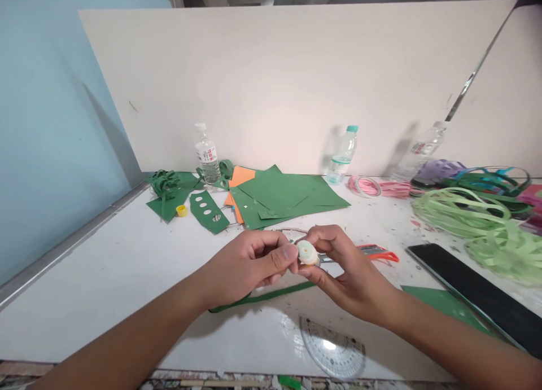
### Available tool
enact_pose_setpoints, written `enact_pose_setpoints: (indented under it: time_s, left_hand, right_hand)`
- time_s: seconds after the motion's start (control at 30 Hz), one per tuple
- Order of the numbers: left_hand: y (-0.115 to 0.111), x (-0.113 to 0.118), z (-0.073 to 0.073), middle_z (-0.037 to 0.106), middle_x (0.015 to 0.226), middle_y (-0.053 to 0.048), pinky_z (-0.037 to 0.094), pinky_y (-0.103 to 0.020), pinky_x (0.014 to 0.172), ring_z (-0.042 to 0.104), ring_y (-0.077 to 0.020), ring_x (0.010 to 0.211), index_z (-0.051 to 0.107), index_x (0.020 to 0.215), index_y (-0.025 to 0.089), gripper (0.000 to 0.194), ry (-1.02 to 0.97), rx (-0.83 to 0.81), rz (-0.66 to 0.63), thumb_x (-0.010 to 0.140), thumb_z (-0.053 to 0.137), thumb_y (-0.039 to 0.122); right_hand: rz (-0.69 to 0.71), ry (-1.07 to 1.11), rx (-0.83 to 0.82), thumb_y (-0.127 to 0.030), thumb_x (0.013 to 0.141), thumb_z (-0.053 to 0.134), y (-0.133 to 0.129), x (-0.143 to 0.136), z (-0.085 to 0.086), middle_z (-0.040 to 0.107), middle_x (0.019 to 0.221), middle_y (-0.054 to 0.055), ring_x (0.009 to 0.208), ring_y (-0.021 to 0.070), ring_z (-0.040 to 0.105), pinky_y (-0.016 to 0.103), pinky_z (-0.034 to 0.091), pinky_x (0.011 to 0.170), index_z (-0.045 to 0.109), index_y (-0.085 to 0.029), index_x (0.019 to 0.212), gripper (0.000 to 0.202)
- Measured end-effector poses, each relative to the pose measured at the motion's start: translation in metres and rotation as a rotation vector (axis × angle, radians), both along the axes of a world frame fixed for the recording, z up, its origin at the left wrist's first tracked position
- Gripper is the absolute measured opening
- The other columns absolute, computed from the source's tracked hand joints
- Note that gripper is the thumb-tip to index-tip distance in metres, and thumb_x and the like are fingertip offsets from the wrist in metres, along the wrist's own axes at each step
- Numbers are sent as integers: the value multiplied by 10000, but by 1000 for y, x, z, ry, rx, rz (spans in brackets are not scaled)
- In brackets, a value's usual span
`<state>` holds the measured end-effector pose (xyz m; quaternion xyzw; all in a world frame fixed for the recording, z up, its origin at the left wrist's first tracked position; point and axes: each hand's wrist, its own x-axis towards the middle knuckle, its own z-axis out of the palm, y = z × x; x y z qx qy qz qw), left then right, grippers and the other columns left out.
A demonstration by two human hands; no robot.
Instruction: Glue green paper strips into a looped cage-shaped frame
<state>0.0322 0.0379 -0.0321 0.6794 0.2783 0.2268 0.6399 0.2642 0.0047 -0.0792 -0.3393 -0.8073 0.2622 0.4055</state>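
Pale roll (306, 252) held above the white surface (127, 260).
The right hand (358, 277) clamps the roll between thumb and fingers; the left hand (248, 263) is pinched on its left edge. A green strip (273, 296) lies below the hands, a clear protractor (332, 351) nearer the viewer, green sheets (292, 191) farther back.

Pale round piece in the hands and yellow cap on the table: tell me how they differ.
The pale round piece is whitish with a faint green tint; the yellow cap is plain yellow. The pale round piece is held up between the left hand and the right hand, while the yellow cap rests untouched on the table. Both are small and roundish.
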Motion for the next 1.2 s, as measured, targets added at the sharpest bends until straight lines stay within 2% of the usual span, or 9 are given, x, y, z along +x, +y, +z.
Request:
enact_pose_setpoints:
  time_s: [0.13, 0.33, 0.5, 0.7, 0.9, 1.2]
  left_hand:
    - [-1, 1, 0, 420, 611, 76, 223, -226, 493, 282, -77, 521, 606, 837, 179, 451, -32, -18, -14, 1008, 580, 596]
    - [-3, 1, -2, 424, 610, 70, 238, -217, 492, 317, -79, 527, 618, 825, 179, 446, -20, 54, 27, 1015, 578, 581]
    - [-5, 4, -3, 426, 642, 60, 258, -214, 504, 328, -78, 550, 604, 821, 177, 442, -81, 36, 35, 1048, 535, 551]
    - [-6, 6, -3, 413, 626, 66, 263, -222, 505, 314, -72, 529, 582, 811, 175, 435, -128, 13, 11, 1047, 548, 540]
    - [-8, 8, -4, 421, 624, 63, 269, -220, 504, 332, -69, 534, 577, 784, 167, 443, -156, 38, 33, 1048, 558, 523]
    - [-10, 10, -9, 449, 595, 64, 247, -224, 495, 331, -63, 506, 577, 765, 161, 462, -219, -88, -15, 1015, 607, 549]
  right_hand:
    - [-24, -45, 23, -237, 1034, 594, 0, 0, 2, 670, 1002, 39, 888, 212, 669, 355, 548, 781, 432, -303, 1239, 270]
    - [-82, -65, 47, -298, 1023, 635, -3, 1, 3, 709, 1027, 54, 926, 235, 707, 371, 585, 788, 489, -297, 1242, 263]
    - [-48, -3, 21, -300, 1049, 599, -3, -2, 2, 704, 1058, 45, 982, 225, 708, 352, 589, 815, 501, -314, 1270, 243]
    - [-50, 5, 78, -285, 1037, 622, -4, -3, 1, 700, 1113, 55, 1017, 222, 698, 336, 590, 835, 497, -315, 1298, 290]
    - [-105, -12, 128, -281, 1033, 624, -6, -4, 1, 708, 1080, 59, 971, 220, 700, 327, 597, 817, 510, -300, 1280, 273]
    - [-58, -56, 216, -220, 1028, 606, -10, -4, 7, 691, 1036, 51, 881, 196, 682, 270, 588, 748, 502, -266, 1267, 264]
